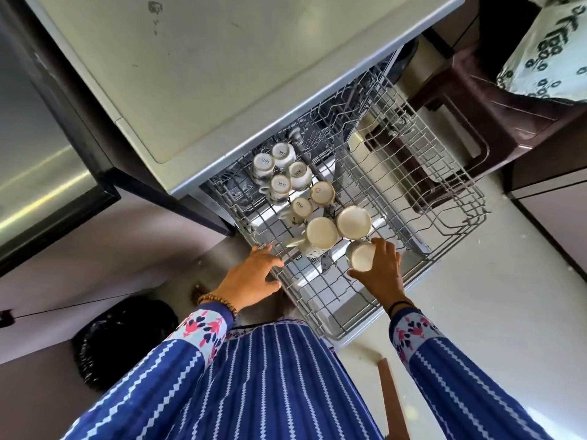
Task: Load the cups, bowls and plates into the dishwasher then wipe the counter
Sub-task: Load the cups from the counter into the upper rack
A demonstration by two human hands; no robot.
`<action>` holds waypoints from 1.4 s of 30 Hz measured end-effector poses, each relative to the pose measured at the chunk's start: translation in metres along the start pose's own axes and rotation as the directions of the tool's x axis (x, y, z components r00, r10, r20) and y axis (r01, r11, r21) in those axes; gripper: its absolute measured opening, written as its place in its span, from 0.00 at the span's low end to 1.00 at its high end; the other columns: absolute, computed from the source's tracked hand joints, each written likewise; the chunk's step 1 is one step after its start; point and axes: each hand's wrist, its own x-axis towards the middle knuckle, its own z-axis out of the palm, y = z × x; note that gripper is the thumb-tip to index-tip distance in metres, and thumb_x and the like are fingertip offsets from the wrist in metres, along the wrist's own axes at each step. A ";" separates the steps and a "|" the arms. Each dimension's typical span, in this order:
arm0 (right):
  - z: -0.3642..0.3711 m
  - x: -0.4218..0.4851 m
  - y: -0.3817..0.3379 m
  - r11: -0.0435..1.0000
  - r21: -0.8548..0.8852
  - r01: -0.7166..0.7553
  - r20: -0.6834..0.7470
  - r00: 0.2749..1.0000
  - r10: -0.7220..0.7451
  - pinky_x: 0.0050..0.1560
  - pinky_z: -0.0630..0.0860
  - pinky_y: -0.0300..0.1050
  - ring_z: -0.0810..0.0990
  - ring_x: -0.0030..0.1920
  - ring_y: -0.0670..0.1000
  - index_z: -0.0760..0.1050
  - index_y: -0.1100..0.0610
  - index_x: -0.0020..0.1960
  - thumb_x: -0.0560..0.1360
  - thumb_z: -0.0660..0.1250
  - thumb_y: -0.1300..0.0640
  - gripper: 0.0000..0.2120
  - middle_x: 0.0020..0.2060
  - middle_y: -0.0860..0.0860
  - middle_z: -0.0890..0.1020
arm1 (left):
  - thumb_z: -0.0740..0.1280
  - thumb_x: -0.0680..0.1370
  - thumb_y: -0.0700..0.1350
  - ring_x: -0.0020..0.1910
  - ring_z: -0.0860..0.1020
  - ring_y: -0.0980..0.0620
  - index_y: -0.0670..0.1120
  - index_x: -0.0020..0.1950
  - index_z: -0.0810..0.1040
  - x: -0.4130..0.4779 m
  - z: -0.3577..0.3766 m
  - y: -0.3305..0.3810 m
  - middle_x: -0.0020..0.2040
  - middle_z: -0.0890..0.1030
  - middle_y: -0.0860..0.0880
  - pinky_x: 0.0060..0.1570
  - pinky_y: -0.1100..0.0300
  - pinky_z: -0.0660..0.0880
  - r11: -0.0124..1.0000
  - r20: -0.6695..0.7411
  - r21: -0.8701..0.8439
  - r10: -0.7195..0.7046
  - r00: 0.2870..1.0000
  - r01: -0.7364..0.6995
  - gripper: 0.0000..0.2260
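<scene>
The right hand [379, 271] curls its fingers and thumb round a glossy ceramic cup [360, 256], tilted over the wire rack [457, 236] so that one pale round face turns upward. The left hand [254, 274], at 9 o'clock from it and well apart, rests on the rack's rim with fingers loosely spread, holding nothing; a beaded bracelet [219, 301] circles its wrist.

Just beyond the held cup, toward 12 o'clock, two cream mugs [320, 235] stand upside down side by side, their flat round bases up. Further on, toward 11 o'clock, six smaller cups [280, 185] cluster inverted, most with dark lettering on their bases. The rack is a grid of thin grey coated wire with upright tines, pulled out of the dishwasher [222, 74], whose smooth pale top carries a few dark smudges.

At 2 o'clock sits a brown moulded plastic stool [508, 122]; at 8 o'clock, a crinkled black plastic bag [124, 338]. Both sleeves [470, 376] are blue cloth with white zigzag stripes.
</scene>
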 end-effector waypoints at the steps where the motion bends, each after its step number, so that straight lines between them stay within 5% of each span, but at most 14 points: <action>1: 0.002 -0.003 0.001 1.000 0.003 0.005 0.006 1.000 -0.005 0.59 0.72 0.59 0.65 0.67 0.61 0.65 0.58 0.70 0.63 0.82 0.56 0.42 0.67 0.58 0.68 | 0.66 0.79 0.52 0.79 0.48 0.51 0.53 0.72 0.69 0.001 0.000 0.000 0.80 0.53 0.50 0.73 0.49 0.60 1.000 0.003 0.002 0.001 1.000 -0.001 0.22; 11: 0.001 -0.010 -0.001 1.000 -0.009 0.020 -0.040 0.999 -0.020 0.63 0.72 0.62 0.66 0.68 0.61 0.65 0.59 0.71 0.63 0.82 0.53 0.42 0.67 0.58 0.69 | 0.66 0.79 0.51 0.79 0.47 0.49 0.52 0.71 0.70 0.000 0.001 0.001 0.80 0.54 0.50 0.73 0.48 0.59 1.000 0.010 -0.011 -0.014 1.000 0.014 0.20; 15: -0.008 -0.016 -0.011 0.988 -0.132 0.079 -0.082 0.993 -0.090 0.65 0.68 0.59 0.67 0.67 0.60 0.67 0.59 0.68 0.63 0.82 0.48 0.40 0.67 0.57 0.71 | 0.66 0.78 0.52 0.77 0.58 0.51 0.50 0.70 0.71 -0.005 -0.001 0.009 0.74 0.66 0.49 0.70 0.53 0.64 1.000 -0.028 0.013 0.018 0.999 -0.017 0.21; 19: -0.016 -0.025 -0.034 0.967 -0.102 0.235 -0.119 0.962 -0.246 0.62 0.71 0.59 0.69 0.65 0.63 0.72 0.62 0.64 0.63 0.82 0.52 0.36 0.64 0.60 0.73 | 0.66 0.78 0.51 0.68 0.69 0.52 0.49 0.68 0.72 -0.015 -0.008 0.021 0.66 0.72 0.50 0.61 0.61 0.65 0.998 -0.112 -0.007 0.055 0.992 -0.056 0.19; 27: -0.029 -0.060 -0.126 0.791 0.027 0.611 -0.110 0.789 -0.605 0.56 0.75 0.46 0.76 0.58 0.55 0.74 0.60 0.61 0.68 0.79 0.56 0.25 0.59 0.56 0.77 | 0.66 0.78 0.51 0.69 0.68 0.53 0.53 0.70 0.71 -0.061 -0.049 0.026 0.70 0.71 0.52 0.69 0.54 0.66 0.980 -0.383 -0.165 0.044 0.923 -0.115 0.20; 33: -0.043 -0.093 -0.224 0.589 0.129 0.798 -0.069 0.599 -0.798 0.54 0.78 0.45 0.78 0.55 0.49 0.75 0.56 0.61 0.72 0.76 0.55 0.20 0.56 0.51 0.79 | 0.66 0.79 0.49 0.68 0.70 0.54 0.55 0.70 0.71 -0.124 -0.092 0.004 0.70 0.71 0.54 0.59 0.66 0.65 0.959 -0.643 -0.247 -0.055 0.763 -0.139 0.19; 42: -0.022 -0.138 -0.361 0.362 0.293 0.885 0.035 0.368 -0.929 0.49 0.76 0.33 0.80 0.50 0.44 0.77 0.53 0.57 0.74 0.74 0.57 0.13 0.51 0.47 0.81 | 0.69 0.77 0.45 0.61 0.75 0.54 0.49 0.64 0.77 -0.206 -0.130 -0.057 0.60 0.80 0.53 0.62 0.56 0.72 0.904 -0.858 -0.390 -0.288 0.425 -0.176 0.15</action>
